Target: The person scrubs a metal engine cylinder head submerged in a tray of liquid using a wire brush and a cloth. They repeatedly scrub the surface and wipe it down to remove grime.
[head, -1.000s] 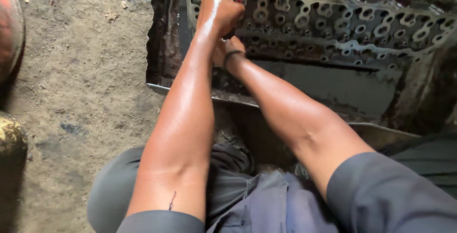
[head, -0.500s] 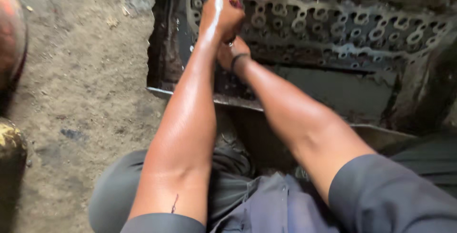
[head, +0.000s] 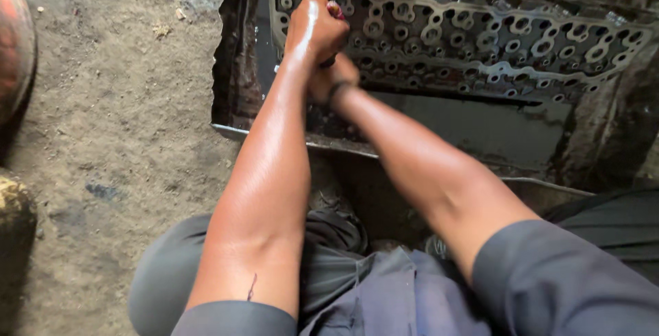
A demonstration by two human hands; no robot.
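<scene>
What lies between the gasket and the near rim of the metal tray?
In the head view, a bare stretch of dark, wet tray floor lies between gasket and rim; the right hand crosses its left end.

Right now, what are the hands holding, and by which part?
Left hand is fisted around a red-handled tool, gripping its handle, over the cylinder head. Right hand is mostly hidden; its hold cannot be told.

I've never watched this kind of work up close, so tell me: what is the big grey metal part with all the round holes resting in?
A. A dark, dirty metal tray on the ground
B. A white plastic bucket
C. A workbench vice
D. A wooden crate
A: the holed metal part lies inside a dark, grimy tray set on the dirt ground, where the left hand grips a red-handled tool.
</scene>
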